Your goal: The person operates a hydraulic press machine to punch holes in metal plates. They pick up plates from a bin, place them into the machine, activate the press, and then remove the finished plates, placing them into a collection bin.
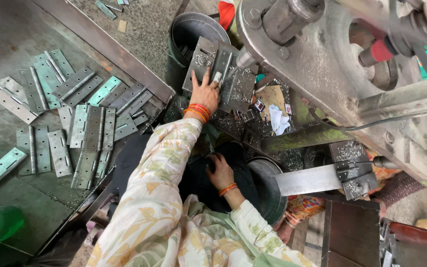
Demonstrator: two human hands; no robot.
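Observation:
My left hand [204, 94], with orange bangles at the wrist, reaches forward and presses flat on a grey metal hinge [213, 62]. The hinge lies on the machine's work plate [240, 91], right under the drill spindle [245, 58]. My right hand [221, 172], also with an orange bangle, is low and close to my body. It rests on a dark area next to a round metal bucket [268, 185]. Its fingertips are hidden in shadow. Both arms wear a pale floral sleeve.
Several loose hinges [82, 126] lie scattered on the grey metal bench [6, 29] at left. A second metal bucket [193, 29] stands behind the work plate. The large grey machine body [322, 64] fills the upper right. Metal shavings [290, 158] cover the base.

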